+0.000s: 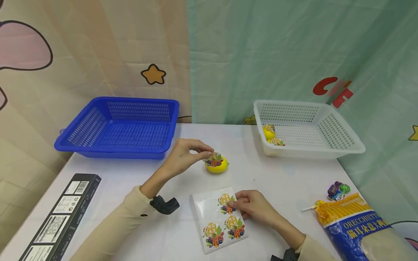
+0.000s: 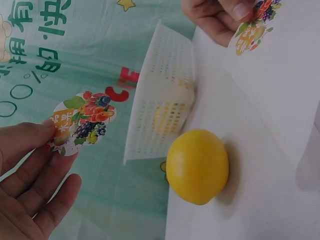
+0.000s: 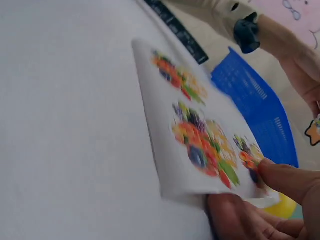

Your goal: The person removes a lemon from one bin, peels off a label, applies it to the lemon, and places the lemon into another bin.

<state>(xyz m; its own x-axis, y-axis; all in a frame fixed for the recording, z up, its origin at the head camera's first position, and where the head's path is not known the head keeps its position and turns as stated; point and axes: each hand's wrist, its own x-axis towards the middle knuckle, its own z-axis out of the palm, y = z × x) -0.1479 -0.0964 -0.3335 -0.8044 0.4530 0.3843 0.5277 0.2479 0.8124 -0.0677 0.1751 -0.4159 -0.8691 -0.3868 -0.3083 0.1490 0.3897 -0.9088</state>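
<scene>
My left hand (image 1: pixel 187 154) pinches a round fruit-print sticker (image 1: pixel 214 159) (image 2: pixel 82 121) just above a yellow lemon (image 1: pixel 217 165) (image 2: pixel 197 166) that sits mid-table. My right hand (image 1: pixel 249 206) holds the upper right edge of a glossy sticker sheet (image 1: pixel 218 217) (image 3: pixel 200 130), thumb on one sticker. Three fruit stickers show on the sheet. In the white basket (image 1: pixel 326 145) at the back right lie two more stickered lemons (image 1: pixel 271 135).
A blue basket (image 1: pixel 121 127) stands at the back left. A black box (image 1: pixel 62 217) lies along the left table edge. Wrapped lollipops (image 1: pixel 337 190) and a pasta bag (image 1: pixel 359 228) occupy the right front. Curtains hang behind the table.
</scene>
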